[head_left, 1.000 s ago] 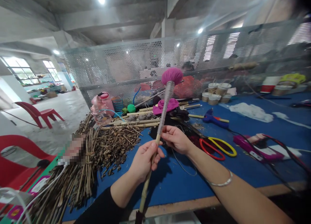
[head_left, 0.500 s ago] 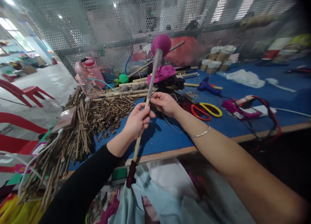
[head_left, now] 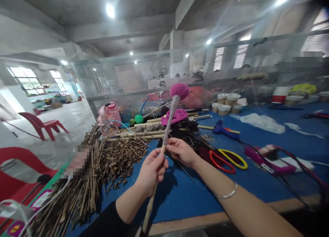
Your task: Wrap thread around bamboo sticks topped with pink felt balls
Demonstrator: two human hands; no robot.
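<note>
A wooden stick (head_left: 149, 209) stands upright and slightly tilted in front of me. At its top sits a round magenta fabric-covered head (head_left: 179, 91), and pale grey wrapping (head_left: 170, 120) covers the upper shaft. My left hand (head_left: 152, 168) is closed around the stick just below the wrapping. Close beside it, my right hand (head_left: 182, 150) pinches at the wrapping's lower end; what lies between its fingertips is too small to make out. A thin strand (head_left: 191, 177) trails on the table below the right hand.
Scissors with red and yellow handles (head_left: 228, 160) lie right, near a blue glue gun (head_left: 224, 130). Dried plant stems (head_left: 87, 182) fill the left side of the blue table (head_left: 177, 204). A pink jug (head_left: 109, 119), magenta cloth (head_left: 176, 117) and paper cups (head_left: 226, 103) stand behind.
My view has tilted up, so the hands and stick appear lower. The left hand keeps its grip on the stick, and the right hand still pinches at the wrapping's lower end.
</note>
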